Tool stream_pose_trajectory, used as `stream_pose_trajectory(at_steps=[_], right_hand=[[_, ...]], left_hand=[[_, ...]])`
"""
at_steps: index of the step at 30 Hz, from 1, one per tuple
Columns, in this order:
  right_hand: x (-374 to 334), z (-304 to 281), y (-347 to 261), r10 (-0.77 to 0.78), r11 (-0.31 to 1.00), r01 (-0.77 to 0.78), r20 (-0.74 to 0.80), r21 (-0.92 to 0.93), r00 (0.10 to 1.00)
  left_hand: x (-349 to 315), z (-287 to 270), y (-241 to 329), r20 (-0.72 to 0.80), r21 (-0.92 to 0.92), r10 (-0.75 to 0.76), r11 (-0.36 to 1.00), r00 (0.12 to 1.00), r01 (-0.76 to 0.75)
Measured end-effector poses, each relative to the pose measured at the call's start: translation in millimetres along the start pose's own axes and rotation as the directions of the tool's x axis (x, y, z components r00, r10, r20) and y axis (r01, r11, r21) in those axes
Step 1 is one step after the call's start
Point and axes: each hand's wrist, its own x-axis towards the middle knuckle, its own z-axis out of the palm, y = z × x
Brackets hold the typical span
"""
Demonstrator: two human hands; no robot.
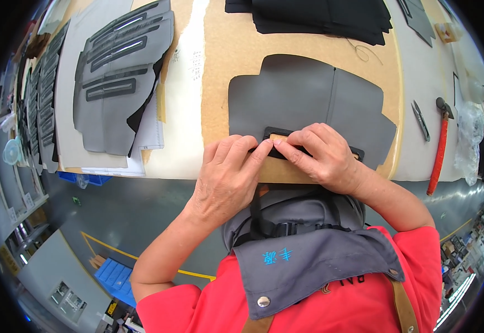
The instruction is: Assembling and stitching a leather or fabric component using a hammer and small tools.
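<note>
A dark grey cut panel [303, 91], leather-like, with a seam across it, lies on the brown board before me. Along its near edge runs a black trim frame [357, 152] with a long opening; brown board shows through it between my fingers. My left hand [225, 175] has its fingers drawn together, thumb and forefinger tips pressing at the frame's left end. From the right, my right hand [328, 155] pinches at the same spot, its thumb tip almost meeting the left one. The fingers cover the frame's middle, and whatever fine edge they grip is hidden.
Stacked grey panels with black-framed slots [117, 83] lie at left over white paper [152, 136]. Black fabric pieces [319, 19] are piled at the far side. On the right are a red-handled hammer [439, 147], snips [420, 120] and clear plastic [469, 139].
</note>
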Motion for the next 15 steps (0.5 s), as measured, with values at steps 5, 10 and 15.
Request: stream_pose_trajectory(at_steps=[5, 10, 15], right_hand=[[-0.5, 0.1, -0.7, 0.001, 1.0, -0.001, 0.004, 0.003, 1.0], [-2.4, 1.7, -0.8, 0.003, 1.0, -0.003, 0.002, 0.008, 1.0], [-1.6, 1.6, -1.4, -0.009, 1.0, 0.009, 0.002, 0.008, 1.0]], left_hand=[[2.8, -14.7, -5.2, 0.157, 0.085, 0.088, 0.991, 0.984, -0.102], [2.2, -20.0, -13.2, 0.23, 0.119, 0.134, 0.979, 0.964, -0.165], [2.8, -25.8, -13.5, 0.295, 0.172, 0.136, 0.966, 0.946, -0.192]])
